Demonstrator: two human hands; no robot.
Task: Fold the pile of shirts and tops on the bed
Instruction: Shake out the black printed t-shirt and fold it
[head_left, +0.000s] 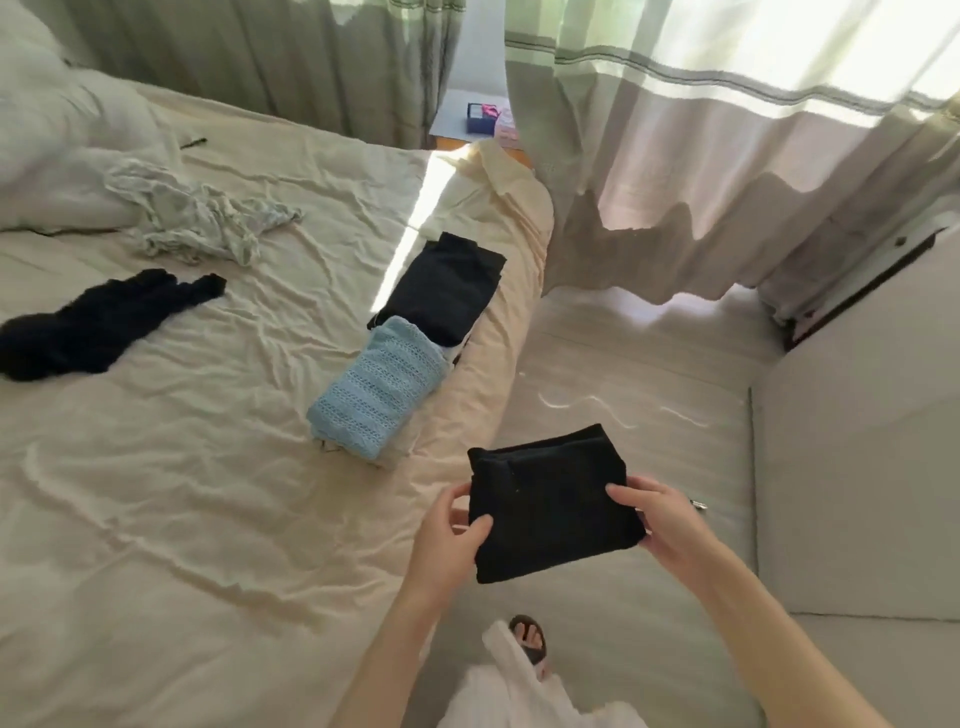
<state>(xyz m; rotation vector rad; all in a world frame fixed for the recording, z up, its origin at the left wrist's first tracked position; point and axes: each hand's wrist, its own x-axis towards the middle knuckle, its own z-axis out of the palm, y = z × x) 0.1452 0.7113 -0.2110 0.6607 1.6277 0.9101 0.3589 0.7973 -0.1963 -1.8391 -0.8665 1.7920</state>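
Beyond bed edge (511, 332): held black top (550, 506)

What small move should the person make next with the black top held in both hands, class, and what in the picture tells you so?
Probably carry the black top left and set it on the blue top. It already looks folded, the left hand and right hand hold it off the bed's edge, and folded pieces lie stacked there, while the dark top and pale top wait crumpled.

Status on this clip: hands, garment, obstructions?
Left hand, right hand grip folded black top beside bed. Two tops unfolded. Path clear.
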